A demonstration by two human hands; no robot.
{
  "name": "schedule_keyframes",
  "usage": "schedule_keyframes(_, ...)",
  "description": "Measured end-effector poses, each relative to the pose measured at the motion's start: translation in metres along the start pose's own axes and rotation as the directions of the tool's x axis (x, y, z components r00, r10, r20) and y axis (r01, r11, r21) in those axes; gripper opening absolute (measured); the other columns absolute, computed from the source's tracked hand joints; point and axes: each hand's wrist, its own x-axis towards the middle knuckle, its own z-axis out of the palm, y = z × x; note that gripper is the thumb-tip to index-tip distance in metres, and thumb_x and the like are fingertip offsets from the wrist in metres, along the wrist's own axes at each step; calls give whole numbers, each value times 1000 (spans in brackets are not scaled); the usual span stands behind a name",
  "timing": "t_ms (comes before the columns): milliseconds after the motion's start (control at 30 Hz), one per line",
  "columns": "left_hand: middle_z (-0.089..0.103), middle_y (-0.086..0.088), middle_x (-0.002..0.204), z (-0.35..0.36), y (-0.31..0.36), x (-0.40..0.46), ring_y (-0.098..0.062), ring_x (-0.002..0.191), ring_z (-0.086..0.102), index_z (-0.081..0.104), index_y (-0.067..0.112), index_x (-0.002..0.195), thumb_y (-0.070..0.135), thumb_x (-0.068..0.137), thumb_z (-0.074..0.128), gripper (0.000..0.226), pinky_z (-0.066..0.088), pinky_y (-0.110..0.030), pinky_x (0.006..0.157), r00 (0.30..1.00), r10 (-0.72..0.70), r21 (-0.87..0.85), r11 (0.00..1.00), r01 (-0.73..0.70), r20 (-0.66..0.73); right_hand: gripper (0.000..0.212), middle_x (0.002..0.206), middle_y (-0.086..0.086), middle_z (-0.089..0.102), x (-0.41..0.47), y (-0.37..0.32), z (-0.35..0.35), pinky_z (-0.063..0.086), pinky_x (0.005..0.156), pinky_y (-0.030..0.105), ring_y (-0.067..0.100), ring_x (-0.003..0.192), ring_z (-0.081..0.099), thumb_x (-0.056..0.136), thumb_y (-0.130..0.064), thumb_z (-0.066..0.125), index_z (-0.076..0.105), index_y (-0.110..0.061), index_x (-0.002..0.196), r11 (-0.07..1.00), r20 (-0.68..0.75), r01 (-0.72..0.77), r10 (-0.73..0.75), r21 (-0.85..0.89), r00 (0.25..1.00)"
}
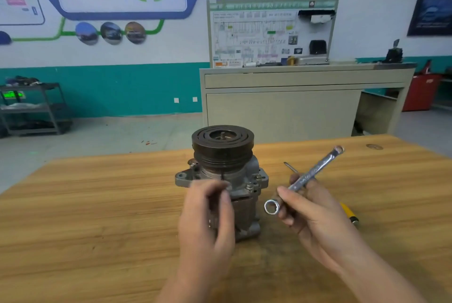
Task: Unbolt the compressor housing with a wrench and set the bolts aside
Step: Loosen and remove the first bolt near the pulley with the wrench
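The compressor point(247, 173) stands upright on the wooden table point(97, 205), its dark grooved pulley point(222, 143) on top. Bolts point(249, 186) stick up from the housing flange on the right, and another bolt point(193, 163) on the left. My left hand point(208, 217) is against the front of the compressor body, its fingers curled up by the flange and blurred; what they hold is hidden. To the right of the compressor, my right hand point(315, 214) grips a silver double-ring wrench point(305, 178) by its middle, clear of the housing, with one ring end pointing toward the compressor.
A screwdriver with a yellow handle point(349, 214) lies on the table behind my right hand, its shaft tip point(289, 167) showing beyond my fingers. A grey workbench point(293, 107) with a display board stands past the table's far edge. A shelf cart point(31, 109) is at the far left.
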Motion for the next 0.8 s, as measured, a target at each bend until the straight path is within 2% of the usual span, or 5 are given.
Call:
schedule_keyframes(200, 60, 7, 61, 6, 9, -5, -6, 48, 53, 63, 34, 88, 54, 81, 56, 22, 45, -19, 48, 848, -337, -185, 880, 438, 409, 31, 61, 6, 63, 23, -2, 17, 43, 46, 20, 15, 50, 57, 72, -16, 62, 42, -12, 95, 961, 151, 212, -186, -175, 971)
schedule_keyframes(467, 62, 2, 58, 5, 5, -3, -14, 40, 58, 66, 29, 90, 48, 84, 60, 20, 38, -13, 45, 833, -326, -159, 887, 433, 447, 25, 79, 19, 70, 25, -3, 2, 41, 44, 23, 19, 50, 57, 85, -31, 48, 55, -9, 93, 991, 194, 122, -111, -46, 975)
schedule_keyframes(600, 65, -4, 59, 7, 16, -1, -23, 42, 62, 68, 32, 99, 49, 87, 62, 22, 38, -19, 36, 754, -496, -183, 770, 611, 431, 19, 76, 13, 68, 26, -9, -10, 44, 37, 26, 23, 36, 54, 90, -31, 46, 61, -20, 97, 913, 137, 389, -372, -126, 918)
schedule_keyframes(733, 60, -17, 55, 7, 23, 9, -22, 35, 56, 75, 8, 70, 44, 81, 53, 43, 36, -18, 30, 492, -664, -502, 197, 842, 564, 25, 79, -10, 51, 32, -11, -29, 49, 62, 28, 12, 66, 56, 101, -19, 44, 62, -36, 100, 291, 348, 655, -661, -698, 665)
schedule_keyframes(800, 63, -18, 59, 5, 22, 13, -21, 39, 59, 77, 10, 67, 48, 77, 52, 46, 39, -20, 32, 467, -621, -517, 114, 848, 629, 25, 87, -11, 45, 36, -10, -34, 45, 65, 29, 8, 75, 50, 93, -15, 45, 67, -25, 99, 73, 444, 604, -610, -793, 656)
